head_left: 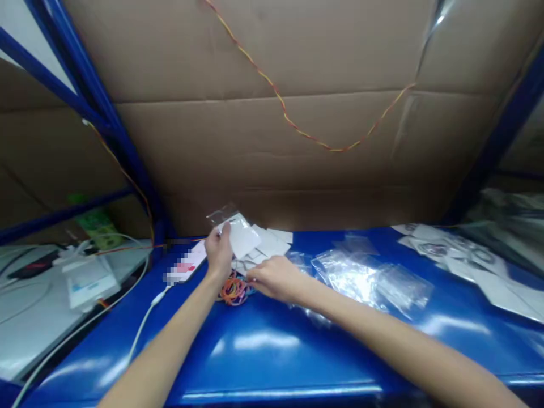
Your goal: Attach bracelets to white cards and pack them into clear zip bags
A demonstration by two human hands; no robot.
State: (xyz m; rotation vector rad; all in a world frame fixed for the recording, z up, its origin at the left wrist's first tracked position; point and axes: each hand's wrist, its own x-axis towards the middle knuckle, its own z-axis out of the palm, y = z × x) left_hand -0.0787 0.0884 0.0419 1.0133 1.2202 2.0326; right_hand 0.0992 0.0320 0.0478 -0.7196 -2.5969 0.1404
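My left hand grips a white card, with a clear plastic bag showing at its top edge. Whether the card lies inside the bag I cannot tell. My right hand is closed in a pinch just right of a tangle of colourful bands. What its fingertips hold, if anything, is too small to make out. Behind both hands several loose white cards overlap on the blue table.
Clear plastic bags lie to the right. Farther right spread white cards with dark rings. A phone with a white cable sits at left. Cardboard rises behind, with a twisted wire hanging across it.
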